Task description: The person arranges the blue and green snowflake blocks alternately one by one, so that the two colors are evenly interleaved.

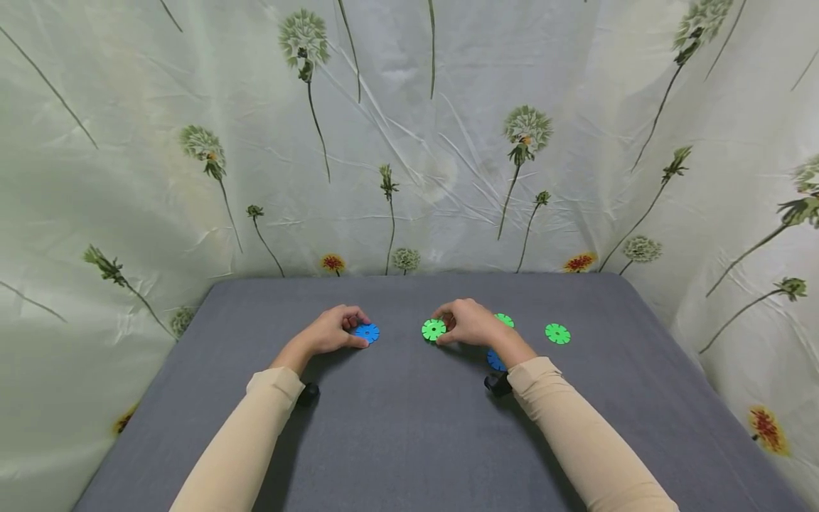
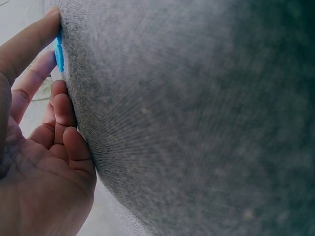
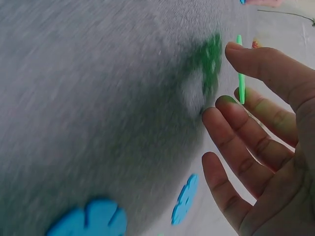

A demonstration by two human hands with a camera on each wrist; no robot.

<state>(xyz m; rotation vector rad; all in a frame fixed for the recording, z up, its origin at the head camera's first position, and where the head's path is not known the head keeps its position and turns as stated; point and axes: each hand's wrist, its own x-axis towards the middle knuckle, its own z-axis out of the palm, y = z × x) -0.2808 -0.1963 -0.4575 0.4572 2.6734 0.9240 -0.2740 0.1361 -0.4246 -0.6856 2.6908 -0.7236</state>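
On the left of the table, my left hand (image 1: 329,330) has its thumb and index finger at opposite edges of a blue notched disc (image 1: 367,333), pinching it close to the cloth. The left wrist view shows this blue disc (image 2: 60,51) edge-on between the fingertips, while the other fingers curl against the table. My right hand (image 1: 472,323) pinches a green notched disc (image 1: 434,329) between thumb and index finger. In the right wrist view the green disc (image 3: 240,73) stands off the cloth, with a green-tinted reflection below it.
Past my right hand lie a partly covered green disc (image 1: 505,319) and another green disc (image 1: 558,333). A blue disc (image 1: 495,360) shows beside the right wrist. The right wrist view has two blue discs, one nearer (image 3: 96,219). A flower-printed curtain (image 1: 448,142) borders the grey table (image 1: 397,441).
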